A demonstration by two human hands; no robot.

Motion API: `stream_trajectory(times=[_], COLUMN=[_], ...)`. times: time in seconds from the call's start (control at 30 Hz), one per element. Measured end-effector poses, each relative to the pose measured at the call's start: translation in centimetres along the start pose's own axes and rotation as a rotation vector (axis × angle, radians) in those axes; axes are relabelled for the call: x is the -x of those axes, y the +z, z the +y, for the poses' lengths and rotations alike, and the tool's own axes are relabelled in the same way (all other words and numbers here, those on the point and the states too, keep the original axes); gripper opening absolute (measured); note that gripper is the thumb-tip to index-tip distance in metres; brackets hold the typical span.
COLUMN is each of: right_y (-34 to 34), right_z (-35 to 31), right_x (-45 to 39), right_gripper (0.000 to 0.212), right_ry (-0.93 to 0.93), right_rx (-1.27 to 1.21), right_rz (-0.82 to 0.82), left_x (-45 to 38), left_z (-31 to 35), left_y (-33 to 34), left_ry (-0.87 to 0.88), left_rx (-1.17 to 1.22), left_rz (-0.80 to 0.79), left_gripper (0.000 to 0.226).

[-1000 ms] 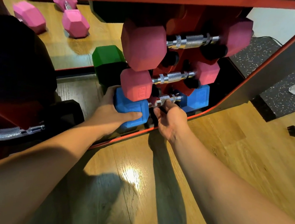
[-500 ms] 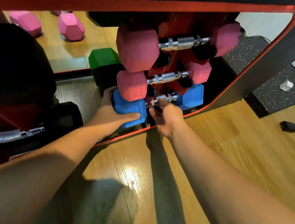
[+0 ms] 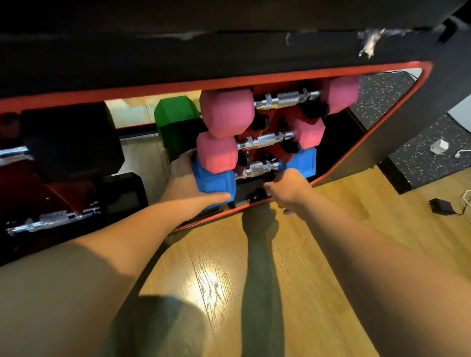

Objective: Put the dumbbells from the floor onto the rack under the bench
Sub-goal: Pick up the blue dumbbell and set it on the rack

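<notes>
Both hands are at the blue dumbbell (image 3: 253, 170): my left hand (image 3: 188, 178) wraps its near head, thumb underneath; my right hand (image 3: 287, 187) sits just below the chrome handle, fingers curled, grasp unclear. It lies on the lowest rung of the red rack (image 3: 273, 119) under the bench (image 3: 183, 45), beneath two pink dumbbells (image 3: 226, 112). Green dumbbell (image 3: 174, 116) behind, near the bench's far edge.

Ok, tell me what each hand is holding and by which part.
The left hand grips the blue dumbbell by its near head. The right hand is just below its chrome handle; whether it grips anything cannot be told.
</notes>
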State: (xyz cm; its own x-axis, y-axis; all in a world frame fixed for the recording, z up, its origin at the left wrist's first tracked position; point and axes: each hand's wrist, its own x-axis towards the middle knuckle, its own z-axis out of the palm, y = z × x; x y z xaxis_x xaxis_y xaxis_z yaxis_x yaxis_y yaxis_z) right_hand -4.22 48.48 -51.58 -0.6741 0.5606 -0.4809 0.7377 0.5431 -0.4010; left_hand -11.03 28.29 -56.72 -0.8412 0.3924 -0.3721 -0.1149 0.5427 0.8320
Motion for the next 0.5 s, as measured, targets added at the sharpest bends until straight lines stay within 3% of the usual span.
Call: stream_trajectory(times=[0.13, 0.3, 0.4, 0.5], right_y=[-2.4, -5.5, -5.9, -6.6], right_z=[0.6, 1.6, 2.1, 3.4], right_x=[3.0, 7.2, 6.7, 3.4], right_gripper=[0.034, 0.013, 0.032, 0.053], right_ry=[0.056, 0.023, 0.000, -0.033], right_rx=[0.111, -0.037, -0.016, -0.015], right_rz=[0.019, 0.105, 0.154, 0.231], left_x=[0.6, 3.9, 4.4, 3.3], left_z=[2.1, 4.8, 4.3, 4.1], left_y=[-0.8, -0.6, 0.3, 2.1], left_ry=[-0.037, -0.195, -0.265, -0.231], left_rx=[-0.076, 0.031, -0.003, 0.029], left_rz=[0.055, 0.043, 0.002, 0.102], left_gripper=[0.081, 0.080, 0.091, 0.080])
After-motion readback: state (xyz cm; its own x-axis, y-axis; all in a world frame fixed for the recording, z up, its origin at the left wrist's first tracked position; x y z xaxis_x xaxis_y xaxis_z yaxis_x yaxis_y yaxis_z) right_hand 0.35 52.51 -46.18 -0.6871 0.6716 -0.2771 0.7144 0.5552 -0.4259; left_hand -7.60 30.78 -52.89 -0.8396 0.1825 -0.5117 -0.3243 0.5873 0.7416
